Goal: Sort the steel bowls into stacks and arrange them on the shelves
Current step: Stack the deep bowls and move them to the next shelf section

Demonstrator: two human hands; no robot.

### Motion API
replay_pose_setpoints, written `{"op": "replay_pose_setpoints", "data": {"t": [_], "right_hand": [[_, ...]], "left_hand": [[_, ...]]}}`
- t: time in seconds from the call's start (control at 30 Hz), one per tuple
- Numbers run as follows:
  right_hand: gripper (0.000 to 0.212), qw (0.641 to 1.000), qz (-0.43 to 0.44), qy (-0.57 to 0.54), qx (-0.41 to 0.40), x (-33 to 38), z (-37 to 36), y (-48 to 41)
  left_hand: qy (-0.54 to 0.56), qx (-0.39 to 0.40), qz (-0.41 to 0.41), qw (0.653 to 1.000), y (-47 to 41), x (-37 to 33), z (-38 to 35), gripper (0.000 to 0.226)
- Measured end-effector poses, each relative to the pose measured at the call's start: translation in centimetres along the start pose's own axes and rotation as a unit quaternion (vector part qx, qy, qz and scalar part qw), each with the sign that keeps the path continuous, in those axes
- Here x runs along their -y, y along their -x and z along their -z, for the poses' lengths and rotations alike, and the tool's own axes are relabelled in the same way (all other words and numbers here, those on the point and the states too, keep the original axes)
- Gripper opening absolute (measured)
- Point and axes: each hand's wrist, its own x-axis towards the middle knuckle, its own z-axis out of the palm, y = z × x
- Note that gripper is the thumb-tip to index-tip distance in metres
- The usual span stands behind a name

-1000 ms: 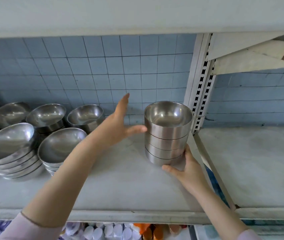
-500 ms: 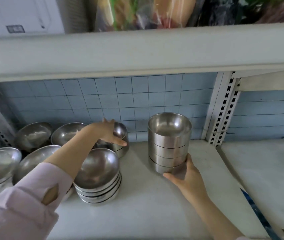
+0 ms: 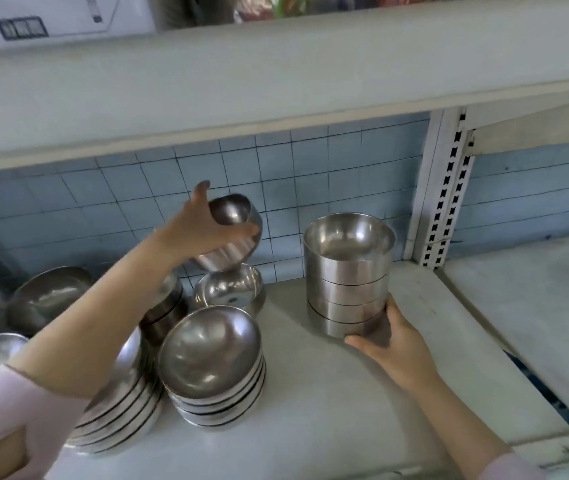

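Observation:
My left hand (image 3: 194, 230) grips a small steel bowl (image 3: 233, 233), tilted and lifted above another small bowl (image 3: 229, 291) that rests on the shelf (image 3: 311, 410). My right hand (image 3: 394, 351) cups the base of a stack of straight-sided steel bowls (image 3: 347, 271) standing upright near the shelf post. A stack of wide shallow bowls (image 3: 212, 365) sits in front of the lifted bowl. More shallow stacks (image 3: 127, 407) lie partly hidden under my left forearm.
A white perforated upright post (image 3: 444, 195) divides this shelf from a bare shelf (image 3: 536, 323) on the right. The upper shelf board (image 3: 276, 88) hangs close overhead, with a carton on top. Blue tiles form the back wall. Further bowls (image 3: 47, 296) sit at far left.
My left hand has closed on a small bowl from the back row and raised it off the shelf. My right hand stays at the straight-sided stack. The camera has tilted up and nearer.

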Motion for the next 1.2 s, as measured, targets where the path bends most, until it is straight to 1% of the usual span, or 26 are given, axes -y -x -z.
{"op": "replay_pose_setpoints", "data": {"t": [0.07,0.17,0.23,0.3,0.43,0.57,0.77,0.9,0.93,1.0,1.07,1.1,1.13,1.17,1.2], "right_hand": [[0.098,1.0,0.001,-0.004,0.001,0.0,0.0,0.1],[0.1,1.0,0.003,-0.001,-0.002,0.0,-0.1,0.1],[0.102,1.0,0.006,0.006,-0.002,-0.1,-0.1,0.1],[0.102,1.0,0.005,0.017,-0.003,-0.1,-0.1,0.1],[0.103,1.0,0.004,0.028,-0.007,-0.2,-0.1,0.0],[0.107,0.999,0.003,0.033,-0.006,-0.3,-0.1,-0.1],[0.104,0.999,0.009,0.035,-0.004,0.0,0.1,0.0],[0.109,0.999,0.008,0.036,0.0,0.1,0.2,0.2],[0.108,0.999,0.005,0.037,0.0,0.2,0.2,0.2],[0.107,0.999,-0.003,0.033,0.006,0.2,0.1,0.1],[0.106,0.999,-0.008,0.017,0.032,0.4,0.5,0.1],[0.103,0.998,-0.011,-0.008,0.058,0.5,1.1,0.0],[0.097,0.995,-0.018,-0.043,0.092,0.9,1.8,-0.2],[0.093,0.988,-0.035,-0.082,0.123,1.4,2.7,-0.5],[0.093,0.982,-0.059,-0.116,0.138,2.0,3.6,-0.9]], "left_hand": [[0.026,-0.021,-0.039,0.999,0.8,-2.4,1.7,0.111],[0.074,-0.003,-0.112,0.991,1.7,-6.1,2.6,0.107],[0.071,0.029,-0.157,0.985,1.9,-8.3,1.8,0.102],[0.042,0.069,-0.19,0.979,1.8,-10.1,0.4,0.1],[-0.007,0.143,-0.223,0.964,1.5,-12.0,-2.1,0.104],[-0.08,0.172,-0.23,0.955,1.4,-13.2,-3.8,0.109],[-0.189,0.209,-0.216,0.935,1.2,-14.3,-4.6,0.106],[-0.195,0.228,-0.207,0.931,1.0,-14.6,-3.9,0.091],[-0.192,0.234,-0.205,0.931,1.1,-14.7,-3.9,0.091],[-0.179,0.244,-0.197,0.933,1.0,-14.5,-4.0,0.102],[-0.153,0.221,-0.186,0.945,1.2,-13.7,-4.4,0.113],[-0.115,0.187,-0.182,0.959,1.9,-13.1,-4.7,0.114],[-0.051,0.134,-0.175,0.974,2.8,-12.3,-5.2,0.114],[0.039,0.071,-0.163,0.983,3.9,-11.5,-5.9,0.112],[0.137,0.013,-0.137,0.981,5.1,-10.6,-6.9,0.108]]}}
